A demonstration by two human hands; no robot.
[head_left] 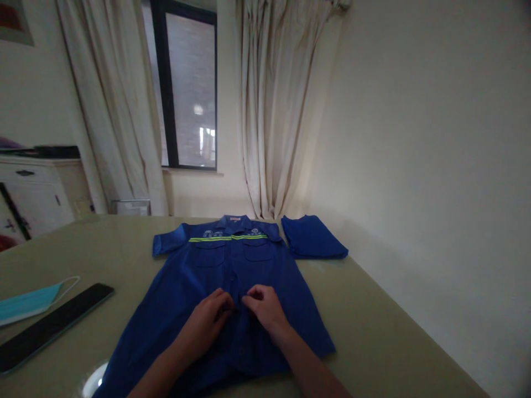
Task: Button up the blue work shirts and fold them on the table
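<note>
A blue short-sleeved shirt [257, 271] with yellow-green stripes across the chest lies front up on the table, its collar at the far end. Over the button line at its middle are both hands. My left hand [213, 315] has its fingers curled and pressed together on the left side of the opening, pinching the shirt's edge. Just to the right, my right hand [265, 309] has thumb and forefinger together at the other side of the front. A small gap separates the two hands.
A folded blue garment [315, 237] lies right of the collar. At the left are a dark phone [53, 326] and a light blue face mask [31, 304] on the greenish table [373, 309]. A wall borders the table's right side.
</note>
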